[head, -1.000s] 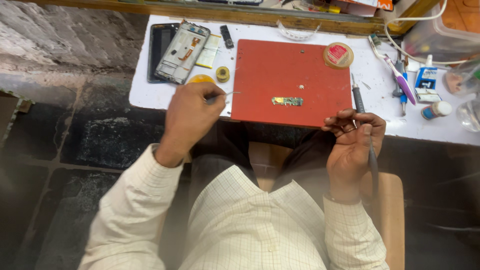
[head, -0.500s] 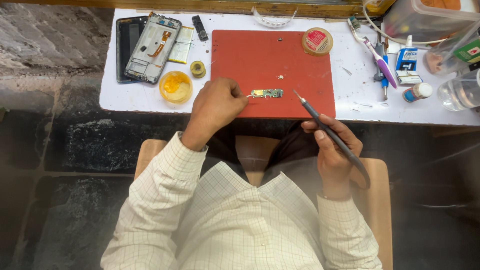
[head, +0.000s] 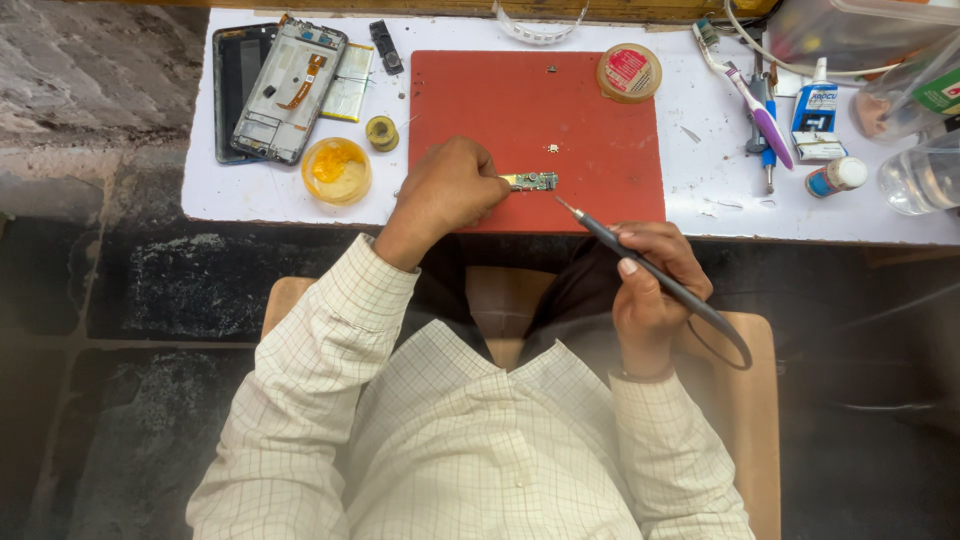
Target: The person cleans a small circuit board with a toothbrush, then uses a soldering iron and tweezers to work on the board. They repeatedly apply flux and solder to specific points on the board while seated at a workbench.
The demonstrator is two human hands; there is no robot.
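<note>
Left hand (head: 452, 186) pinning circuit board (head: 531, 181); right hand (head: 652, 275) angling soldering iron (head: 655, 280).

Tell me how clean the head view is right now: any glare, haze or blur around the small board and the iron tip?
Head view: even, soft light, with no harsh glare on the red mat. The small circuit board and the soldering iron tip read sharp. The left hand and right hand show no motion blur. A pale haze veils the lower frame over the shirt, and the right edge looks slightly smeared.
</note>
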